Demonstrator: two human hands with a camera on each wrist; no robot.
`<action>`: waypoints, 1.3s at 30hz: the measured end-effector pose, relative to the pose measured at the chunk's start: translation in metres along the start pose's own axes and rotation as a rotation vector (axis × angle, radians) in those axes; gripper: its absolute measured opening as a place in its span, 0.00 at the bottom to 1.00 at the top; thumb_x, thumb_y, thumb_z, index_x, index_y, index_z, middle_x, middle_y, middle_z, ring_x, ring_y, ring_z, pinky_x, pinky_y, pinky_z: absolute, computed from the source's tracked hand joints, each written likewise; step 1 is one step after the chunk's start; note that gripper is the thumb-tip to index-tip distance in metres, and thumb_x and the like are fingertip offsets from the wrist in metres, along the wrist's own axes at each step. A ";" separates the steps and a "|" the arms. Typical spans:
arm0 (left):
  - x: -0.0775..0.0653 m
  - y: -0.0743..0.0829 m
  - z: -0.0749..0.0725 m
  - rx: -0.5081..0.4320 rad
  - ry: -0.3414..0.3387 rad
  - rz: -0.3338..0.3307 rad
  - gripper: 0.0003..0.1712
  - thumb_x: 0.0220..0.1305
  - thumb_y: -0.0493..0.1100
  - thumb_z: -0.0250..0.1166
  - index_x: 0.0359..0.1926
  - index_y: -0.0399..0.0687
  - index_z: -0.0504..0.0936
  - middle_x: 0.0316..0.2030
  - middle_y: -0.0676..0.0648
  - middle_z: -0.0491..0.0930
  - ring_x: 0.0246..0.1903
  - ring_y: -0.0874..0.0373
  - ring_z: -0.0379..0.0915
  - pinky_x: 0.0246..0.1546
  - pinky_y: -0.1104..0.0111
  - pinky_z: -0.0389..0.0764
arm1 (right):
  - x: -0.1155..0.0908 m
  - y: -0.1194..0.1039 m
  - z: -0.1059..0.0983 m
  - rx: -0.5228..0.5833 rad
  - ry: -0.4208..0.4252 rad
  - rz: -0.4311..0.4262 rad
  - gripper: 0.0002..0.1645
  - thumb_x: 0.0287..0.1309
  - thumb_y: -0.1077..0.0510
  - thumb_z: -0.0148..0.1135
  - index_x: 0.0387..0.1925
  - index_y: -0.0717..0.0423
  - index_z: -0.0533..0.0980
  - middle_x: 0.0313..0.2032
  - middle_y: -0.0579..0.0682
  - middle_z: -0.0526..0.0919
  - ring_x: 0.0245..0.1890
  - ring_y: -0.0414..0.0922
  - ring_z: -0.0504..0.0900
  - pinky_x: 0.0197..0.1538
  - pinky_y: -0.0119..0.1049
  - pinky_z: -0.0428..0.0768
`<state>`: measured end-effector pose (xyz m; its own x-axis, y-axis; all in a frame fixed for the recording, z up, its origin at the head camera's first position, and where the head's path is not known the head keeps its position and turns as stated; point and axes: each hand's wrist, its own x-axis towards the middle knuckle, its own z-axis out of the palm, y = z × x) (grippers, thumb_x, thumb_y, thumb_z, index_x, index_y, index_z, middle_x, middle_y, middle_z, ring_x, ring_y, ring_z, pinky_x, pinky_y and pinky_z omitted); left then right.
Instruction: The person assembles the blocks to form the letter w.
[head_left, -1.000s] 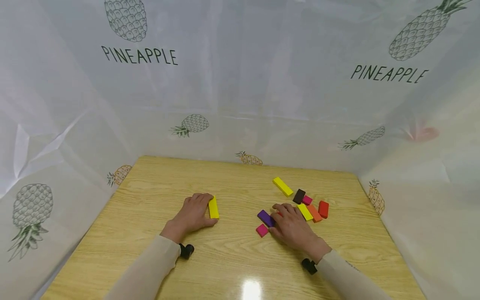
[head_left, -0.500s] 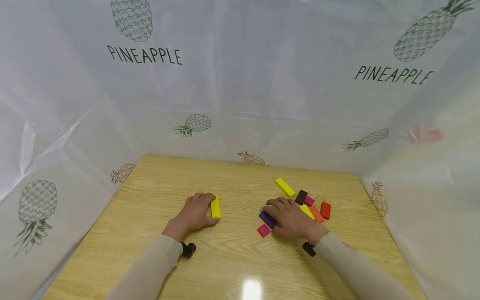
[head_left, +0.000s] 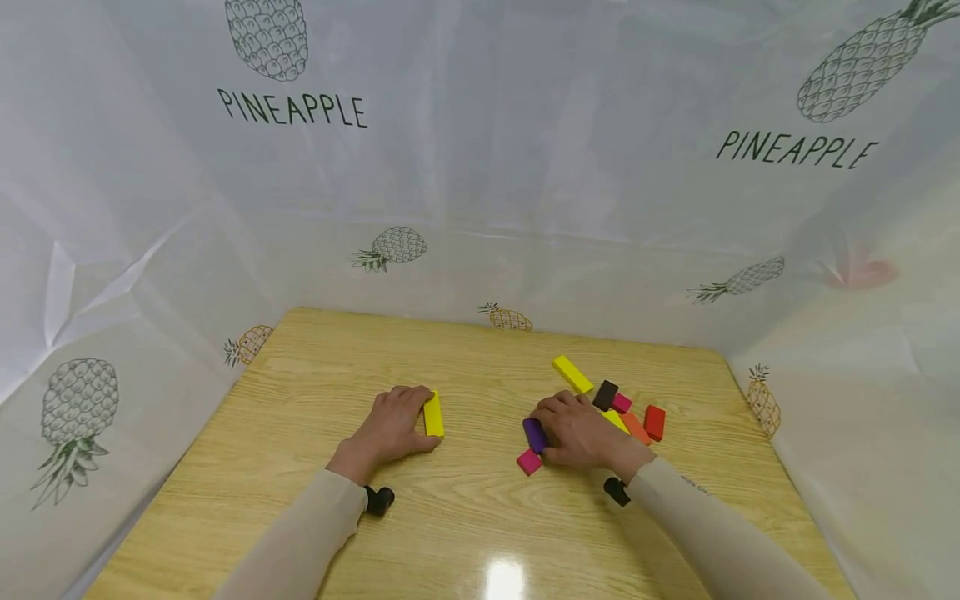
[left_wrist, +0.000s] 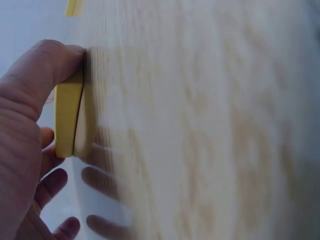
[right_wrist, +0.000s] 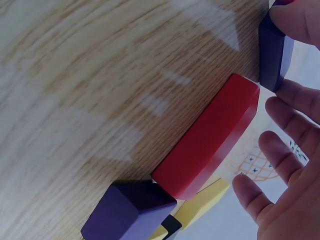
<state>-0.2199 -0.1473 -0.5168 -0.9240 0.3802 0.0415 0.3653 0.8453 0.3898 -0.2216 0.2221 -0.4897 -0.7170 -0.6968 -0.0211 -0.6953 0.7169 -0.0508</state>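
Note:
My left hand (head_left: 390, 427) pinches a yellow block (head_left: 433, 415) by its two ends, thumb on the near end and a finger on the far one. In the left wrist view that yellow block (left_wrist: 68, 117) lies close along the table surface. My right hand (head_left: 579, 432) pinches a purple block (head_left: 535, 435) between thumb and index finger, the other fingers spread behind. A small pink block (head_left: 528, 462) lies at its near end. Under the right palm, hidden from the head view, are a long red block (right_wrist: 207, 140) and a second purple block (right_wrist: 122, 212).
Right of my right hand sit a black block (head_left: 605, 395), a pink block (head_left: 622, 403), a yellow block (head_left: 616, 421), an orange block (head_left: 636, 428) and a red block (head_left: 655, 423). Farther back lies another yellow block (head_left: 572, 374). Pineapple-printed sheeting (head_left: 480, 167) encloses the wooden table (head_left: 465, 517).
My right hand has shifted a little left and taken hold of the purple block, which has turned slightly, its near end now by the pink block. My left hand keeps its grip on the yellow block.

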 end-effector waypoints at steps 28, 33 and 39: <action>-0.021 0.040 0.030 -0.056 0.008 0.103 0.49 0.57 0.72 0.75 0.69 0.47 0.76 0.71 0.45 0.73 0.71 0.45 0.67 0.72 0.45 0.69 | 0.001 0.001 0.004 -0.005 0.030 0.012 0.35 0.62 0.39 0.70 0.64 0.53 0.78 0.61 0.51 0.81 0.62 0.54 0.74 0.62 0.60 0.77; -0.026 0.037 0.026 -0.136 0.033 0.121 0.36 0.68 0.60 0.72 0.69 0.46 0.79 0.73 0.46 0.73 0.72 0.45 0.66 0.73 0.45 0.68 | 0.001 0.000 0.004 -0.007 0.036 0.023 0.35 0.61 0.39 0.70 0.64 0.53 0.79 0.60 0.51 0.81 0.62 0.54 0.74 0.64 0.60 0.76; -0.032 0.037 0.025 -0.194 0.097 0.158 0.24 0.73 0.51 0.69 0.65 0.50 0.85 0.68 0.50 0.80 0.66 0.49 0.73 0.68 0.49 0.76 | 0.001 0.000 0.003 0.004 0.030 0.038 0.36 0.61 0.38 0.70 0.64 0.54 0.79 0.61 0.51 0.81 0.62 0.54 0.74 0.64 0.61 0.75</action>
<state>-0.1742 -0.1187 -0.5266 -0.8673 0.4557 0.2002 0.4858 0.6871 0.5402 -0.2222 0.2218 -0.4927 -0.7444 -0.6677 0.0073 -0.6670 0.7430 -0.0547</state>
